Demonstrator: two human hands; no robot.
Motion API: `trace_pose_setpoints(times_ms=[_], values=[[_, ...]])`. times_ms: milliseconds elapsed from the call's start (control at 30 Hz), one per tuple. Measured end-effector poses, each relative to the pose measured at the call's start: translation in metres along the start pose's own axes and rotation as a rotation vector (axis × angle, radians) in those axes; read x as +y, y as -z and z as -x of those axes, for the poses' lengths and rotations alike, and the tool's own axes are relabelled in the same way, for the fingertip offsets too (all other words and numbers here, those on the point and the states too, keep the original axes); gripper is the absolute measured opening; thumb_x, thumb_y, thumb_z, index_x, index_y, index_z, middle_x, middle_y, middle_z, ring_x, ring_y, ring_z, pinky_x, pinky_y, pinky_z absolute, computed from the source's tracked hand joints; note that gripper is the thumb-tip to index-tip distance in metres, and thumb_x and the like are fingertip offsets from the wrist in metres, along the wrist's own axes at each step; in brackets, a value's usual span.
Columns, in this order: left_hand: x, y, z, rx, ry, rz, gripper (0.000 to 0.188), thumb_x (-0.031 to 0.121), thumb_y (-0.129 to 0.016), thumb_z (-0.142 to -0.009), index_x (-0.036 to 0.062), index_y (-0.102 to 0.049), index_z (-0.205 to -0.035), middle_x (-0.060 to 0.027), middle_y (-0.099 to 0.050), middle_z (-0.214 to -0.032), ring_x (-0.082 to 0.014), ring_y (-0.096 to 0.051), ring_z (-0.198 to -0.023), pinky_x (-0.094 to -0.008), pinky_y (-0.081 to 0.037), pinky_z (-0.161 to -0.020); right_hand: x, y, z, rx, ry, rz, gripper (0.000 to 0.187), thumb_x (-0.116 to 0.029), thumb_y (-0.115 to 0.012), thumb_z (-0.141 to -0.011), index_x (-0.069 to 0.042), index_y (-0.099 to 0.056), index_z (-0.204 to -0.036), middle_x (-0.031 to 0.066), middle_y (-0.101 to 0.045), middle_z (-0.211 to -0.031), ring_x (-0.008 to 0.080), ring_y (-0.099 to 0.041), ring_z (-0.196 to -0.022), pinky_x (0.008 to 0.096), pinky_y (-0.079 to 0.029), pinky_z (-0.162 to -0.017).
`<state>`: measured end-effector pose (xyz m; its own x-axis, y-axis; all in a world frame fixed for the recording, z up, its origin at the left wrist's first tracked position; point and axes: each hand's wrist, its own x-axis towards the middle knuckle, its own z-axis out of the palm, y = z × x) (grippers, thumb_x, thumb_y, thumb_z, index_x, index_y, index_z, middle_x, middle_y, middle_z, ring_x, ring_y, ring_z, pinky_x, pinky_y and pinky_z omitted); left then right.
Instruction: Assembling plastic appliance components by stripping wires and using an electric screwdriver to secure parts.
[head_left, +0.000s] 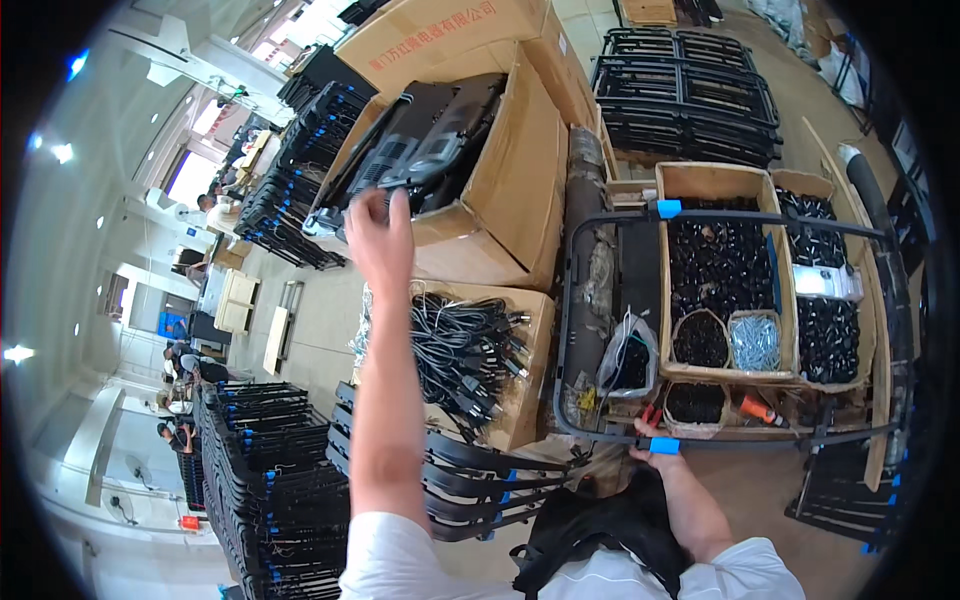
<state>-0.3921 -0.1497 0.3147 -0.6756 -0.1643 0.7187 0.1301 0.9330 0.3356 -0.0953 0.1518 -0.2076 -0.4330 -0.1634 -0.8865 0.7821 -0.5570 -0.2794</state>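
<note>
Left hand [378, 238] grasps a black panel [425, 150] in the far box [520, 170]; right hand [652, 446] grips the frame [600, 225]. Lift the panel straight out.

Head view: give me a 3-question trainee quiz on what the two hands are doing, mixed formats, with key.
1. True or false: the left hand reaches up to the black panels standing in the open cardboard box.
2. What does the right hand grip? A) the bundle of black cables B) the black metal frame at its near bar, beside a blue clip C) the bin of silver screws
3. Fill in: the cables lie in a ____ box.

Key: 1 true; 2 B; 3 cardboard
</note>
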Motion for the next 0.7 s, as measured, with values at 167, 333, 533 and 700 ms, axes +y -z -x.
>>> trace_pose_setpoints(times_ms=[167,333,533,700], values=[[0.022,-0.085,-0.1,-0.513,-0.104,-0.532,0.119,0.081,-0.075,-0.073,0.0003,-0.047,-0.156,-0.0272,-0.057,-0.151,-0.0389,-0.051,-0.144,-0.0541,-0.025,-0.126,-0.015,0.063,0.089,-0.068,0.154,0.761,0.029,-0.037,-0.082,-0.089,-0.011,-0.073,-0.098,-0.0003,-0.071,-0.087,0.0147,-0.064,-0.069,0.0316,-0.05,-0.058],[0.03,-0.145,-0.124,-0.832,0.145,-0.403,0.124,0.074,-0.079,-0.067,-0.0021,-0.04,-0.157,-0.0327,-0.057,-0.148,-0.0424,-0.053,-0.143,-0.0554,-0.024,-0.126,-0.04,0.114,0.174,-0.098,0.293,0.858,0.066,-0.031,-0.081,-0.089,0.005,-0.061,-0.14,0.0096,-0.077,-0.105,0.0187,-0.072,-0.097,0.0326,-0.057,-0.088],[0.039,-0.084,-0.12,-0.424,-0.089,-0.598,0.109,0.059,-0.08,-0.067,-0.0032,-0.047,-0.151,-0.0343,-0.06,-0.139,-0.0466,-0.052,-0.138,-0.054,-0.028,-0.124,-0.117,0.089,0.29,-0.195,0.291,1.143,0.054,-0.026,-0.078,-0.092,0.0,-0.065,-0.137,0.0119,-0.077,-0.115,0.0206,-0.073,-0.104,0.0345,-0.058,-0.093],[0.086,0.025,-0.094,-0.203,-0.601,-0.407,0.097,0.04,-0.083,-0.067,0.0024,-0.049,-0.15,-0.025,-0.058,-0.136,-0.0434,-0.052,-0.132,-0.0562,-0.029,-0.125,-0.251,0.002,0.385,-0.007,1.05,1.025,0.038,-0.015,-0.077,-0.087,-0.003,-0.072,-0.122,0.016,-0.073,-0.123,0.0285,-0.07,-0.118,0.0405,-0.055,-0.099]])
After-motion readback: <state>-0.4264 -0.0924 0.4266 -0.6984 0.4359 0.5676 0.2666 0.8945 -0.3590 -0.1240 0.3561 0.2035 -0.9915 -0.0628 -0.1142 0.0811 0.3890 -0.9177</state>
